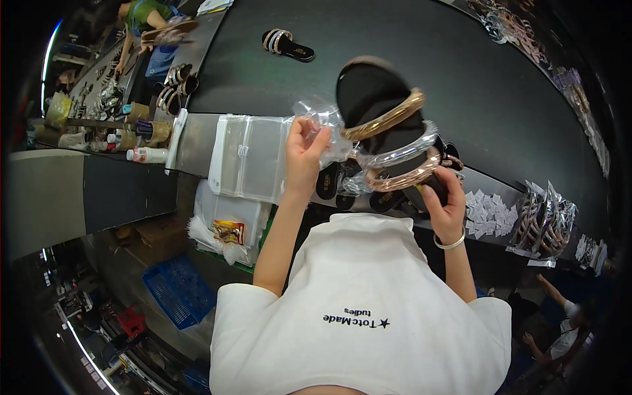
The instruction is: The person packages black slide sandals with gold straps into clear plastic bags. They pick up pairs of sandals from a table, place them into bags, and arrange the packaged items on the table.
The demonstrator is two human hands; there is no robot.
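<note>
My right hand (449,207), with a white bangle at its wrist, is closed on the near end of a black sandal (368,95). Gold, silver and rose-gold straps cross the sandal, and its far end is raised and slightly blurred. My left hand (304,158) pinches a crumpled clear plastic bag (337,139) just left of the sandal. Under that hand lies a stack of flat clear bags (249,158). More black sandals (327,181) lie below the held one, partly hidden by it and by my shirt.
A lone sandal (288,46) lies on the dark table (263,92). At right are small white tags (488,214) and bagged sandals (545,220). A white bottle (146,155) stands at left, above a blue crate (178,289) on the floor. A co-worker (148,16) handles sandals at upper left.
</note>
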